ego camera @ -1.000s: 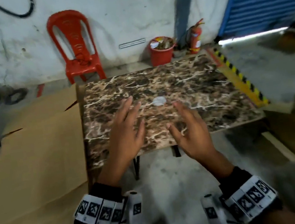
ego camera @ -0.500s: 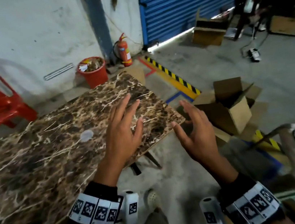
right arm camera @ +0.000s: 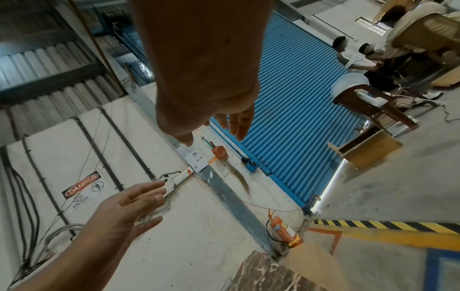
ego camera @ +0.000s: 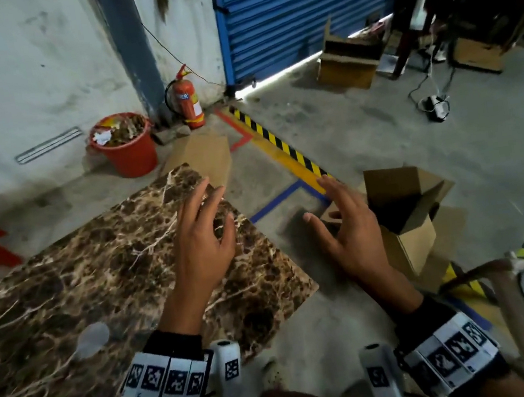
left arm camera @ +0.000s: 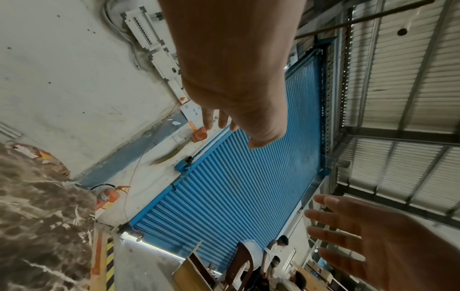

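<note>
A brown marble-patterned table (ego camera: 64, 286) fills the lower left of the head view. My left hand (ego camera: 203, 236) hovers over its right corner, fingers spread, holding nothing. My right hand (ego camera: 348, 223) is held out past the table's edge, above the floor and just left of an open cardboard box (ego camera: 404, 212), fingers spread and empty. The left wrist view shows my left hand (left arm camera: 231, 78) from behind, with my right hand (left arm camera: 373, 242) at the lower right. In the right wrist view my right hand (right arm camera: 206, 78) is at the top and my left hand (right arm camera: 124, 212) is lower left.
A red bucket (ego camera: 125, 146) and a fire extinguisher (ego camera: 187, 99) stand by the wall near a blue shutter (ego camera: 310, 3). Yellow-black tape (ego camera: 280, 143) crosses the floor. More boxes (ego camera: 348, 58), a power strip (ego camera: 436, 106) and a chair back (ego camera: 499, 269) are to the right. People sit far off (right arm camera: 358, 53).
The view has swung to the right, from the table's middle to its right corner. Both hands stay raised and spread; the right hand now hangs beyond the table's edge beside the cardboard box.
</note>
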`<state>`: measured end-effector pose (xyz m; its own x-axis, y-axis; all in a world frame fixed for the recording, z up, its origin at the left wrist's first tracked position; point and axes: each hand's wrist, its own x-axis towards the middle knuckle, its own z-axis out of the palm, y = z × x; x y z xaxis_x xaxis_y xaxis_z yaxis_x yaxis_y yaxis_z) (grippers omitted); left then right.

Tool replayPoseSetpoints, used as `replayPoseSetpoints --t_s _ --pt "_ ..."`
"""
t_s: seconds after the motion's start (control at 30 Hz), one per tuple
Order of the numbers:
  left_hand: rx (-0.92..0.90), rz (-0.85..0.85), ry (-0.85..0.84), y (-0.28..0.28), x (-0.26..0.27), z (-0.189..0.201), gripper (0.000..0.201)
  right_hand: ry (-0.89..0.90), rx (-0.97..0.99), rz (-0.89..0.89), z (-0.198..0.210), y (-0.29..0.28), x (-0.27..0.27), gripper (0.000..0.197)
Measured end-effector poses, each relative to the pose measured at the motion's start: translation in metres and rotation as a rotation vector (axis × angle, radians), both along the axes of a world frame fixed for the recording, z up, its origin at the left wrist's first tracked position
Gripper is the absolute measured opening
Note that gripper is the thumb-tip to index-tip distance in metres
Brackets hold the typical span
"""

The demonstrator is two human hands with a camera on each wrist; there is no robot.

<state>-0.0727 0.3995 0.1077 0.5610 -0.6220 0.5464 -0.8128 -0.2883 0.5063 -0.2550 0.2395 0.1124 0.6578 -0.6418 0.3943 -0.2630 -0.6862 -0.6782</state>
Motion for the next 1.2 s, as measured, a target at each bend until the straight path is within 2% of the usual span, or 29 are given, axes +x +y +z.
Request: replayPoseSetpoints --t_s 0.23,0.4,0.6,0.73,0.93,1.07,1.2 --pt "0.045 0.079 0.023 -0.074 0.045 -0.011 0.045 0.064 0.024 0.049 -0.009 -0.084 0.049 0.062" --pt "0.055 0.14 0.053 -0.145 0.067 -0.025 0.047 0.083 0.02 0.109 -0.023 -0.172 0.081 0.063" --pt "0.089 0.289 0.096 -0.244 0.091 -0.047 0.047 0.157 0.061 0.237 -0.049 -0.29 0.117 0.062" --pt "0.113 0.337 0.124 -0.294 0.105 -0.055 0.044 0.184 0.083 0.249 -0.054 -0.348 0.137 0.062" --pt "0.14 0.396 0.106 -0.328 0.143 -0.061 0.044 0.199 0.106 0.28 -0.064 -0.408 0.185 0.068" --pt "0.192 0.469 0.131 -0.331 0.181 -0.064 0.049 0.211 0.099 0.311 -0.071 -0.431 0.229 0.068" --pt "0.205 0.551 0.153 -0.327 0.234 -0.068 0.045 0.215 0.134 0.364 -0.077 -0.446 0.29 0.073"
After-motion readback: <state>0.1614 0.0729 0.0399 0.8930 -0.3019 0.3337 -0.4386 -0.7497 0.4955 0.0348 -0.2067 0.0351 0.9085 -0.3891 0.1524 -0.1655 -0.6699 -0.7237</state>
